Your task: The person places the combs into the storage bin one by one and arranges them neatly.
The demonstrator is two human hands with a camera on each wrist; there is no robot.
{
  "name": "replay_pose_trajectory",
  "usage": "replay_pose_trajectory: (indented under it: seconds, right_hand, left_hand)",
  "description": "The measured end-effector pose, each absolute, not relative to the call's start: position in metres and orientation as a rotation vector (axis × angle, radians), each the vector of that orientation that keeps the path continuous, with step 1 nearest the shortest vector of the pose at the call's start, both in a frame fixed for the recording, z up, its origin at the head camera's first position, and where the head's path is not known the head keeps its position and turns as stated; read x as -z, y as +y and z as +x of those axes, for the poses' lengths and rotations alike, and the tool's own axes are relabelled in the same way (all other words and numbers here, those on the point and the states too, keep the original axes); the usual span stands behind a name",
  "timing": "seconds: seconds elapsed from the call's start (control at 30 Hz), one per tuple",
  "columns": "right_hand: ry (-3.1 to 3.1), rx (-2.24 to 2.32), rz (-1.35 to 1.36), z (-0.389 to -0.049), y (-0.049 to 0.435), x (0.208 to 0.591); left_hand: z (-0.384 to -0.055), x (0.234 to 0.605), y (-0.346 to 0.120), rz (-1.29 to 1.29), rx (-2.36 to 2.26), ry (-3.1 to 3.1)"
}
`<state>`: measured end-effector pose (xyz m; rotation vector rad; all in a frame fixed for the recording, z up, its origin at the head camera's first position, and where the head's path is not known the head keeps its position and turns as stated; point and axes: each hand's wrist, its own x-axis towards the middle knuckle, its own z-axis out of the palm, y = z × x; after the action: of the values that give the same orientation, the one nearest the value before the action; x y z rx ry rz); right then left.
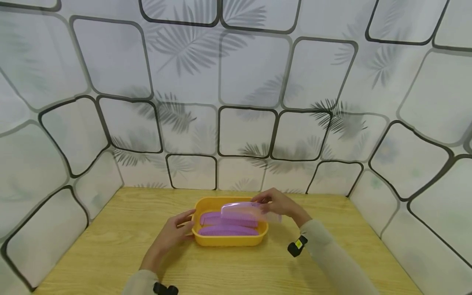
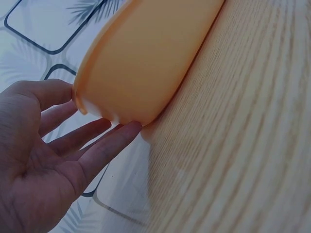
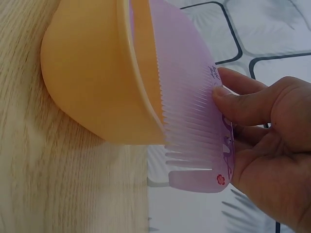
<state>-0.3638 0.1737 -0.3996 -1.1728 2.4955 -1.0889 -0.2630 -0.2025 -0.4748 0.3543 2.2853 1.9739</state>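
A yellow plastic tub sits on the wooden table. Inside it lie purple combs, side by side with their teeth toward the front. My left hand is at the tub's left end, its fingertips touching the rim and outer wall; the left wrist view shows the fingers spread and fairly straight. My right hand pinches a translucent light purple comb by its spine, between thumb and fingers. This comb is over the tub's right part, teeth downward, one end sticking out past the right rim.
The pale wood table surrounds the tub. A white cloth backdrop with dark rounded outlines and leaf prints stands behind and at both sides. Black wrist cameras are strapped over both sleeves.
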Motion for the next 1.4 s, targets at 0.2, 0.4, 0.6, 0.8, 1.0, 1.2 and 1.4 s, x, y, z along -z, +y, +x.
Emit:
replay_pose_trajectory:
  seconds: [0.2,0.4,0.6,0.8,1.0,1.2,1.4]
  right_hand:
    - [2.493,1.071,-1.205,-0.364,0.167,0.403]
    - [2.504,1.075,-1.220,-0.361,0.161,0.405]
    - [2.518,1.051,-1.275,-0.361,0.152,0.407]
    - [2.512,1.062,-1.262,-0.358,0.142,0.406]
    - [2.499,1.068,-1.228,-0.355,0.133,0.407]
    - [2.524,1.031,-1.219,-0.356,0.128,0.412]
    - [2.541,0.981,-1.213,-0.355,0.123,0.416]
  left_hand:
    - [-0.263,0.476,-0.201,0.302,-1.961,2.317]
    - [-0.264,0.477,-0.201,0.280,-1.956,2.327]
    - [-0.264,0.477,-0.201,0.267,-1.953,2.338]
    - [-0.264,0.476,-0.200,0.258,-1.954,2.345]
    - [-0.265,0.476,-0.200,0.220,-1.961,2.357]
    - [-0.265,0.477,-0.200,0.216,-1.957,2.362]
    - [-0.265,0.477,-0.200,0.223,-1.965,2.354]
